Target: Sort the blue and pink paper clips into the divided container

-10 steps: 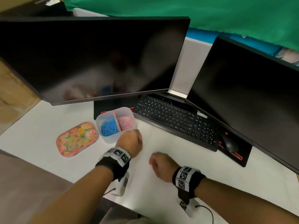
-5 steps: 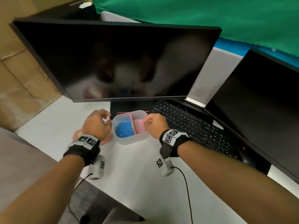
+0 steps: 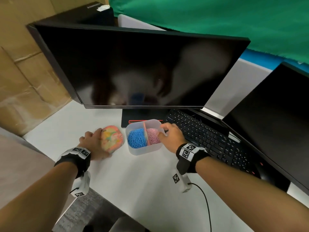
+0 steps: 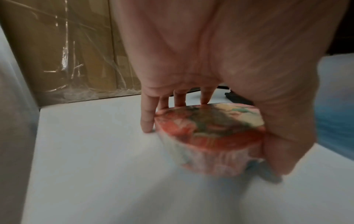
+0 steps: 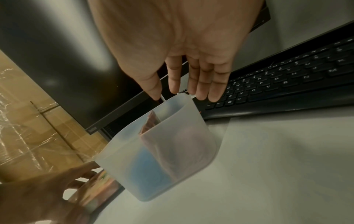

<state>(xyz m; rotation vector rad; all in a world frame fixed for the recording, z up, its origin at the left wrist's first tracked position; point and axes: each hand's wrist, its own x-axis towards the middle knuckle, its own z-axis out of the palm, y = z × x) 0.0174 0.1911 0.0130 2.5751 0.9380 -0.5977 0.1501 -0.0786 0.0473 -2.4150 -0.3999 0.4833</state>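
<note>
On the white counter (image 3: 137, 178), in front of the monitor (image 3: 133, 67), sits the divided container (image 3: 147, 150) — your right hand (image 3: 170, 136) pinches its rim, while your left hand (image 3: 93, 146) grips the floral lid (image 3: 112, 139) beside the container.

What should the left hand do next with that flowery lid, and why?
Probably lift the orange floral lid over onto the translucent divided container: blue paper clips and pink paper clips already lie apart, the left hand grips the lid, and the right hand steadies the rim.
</note>
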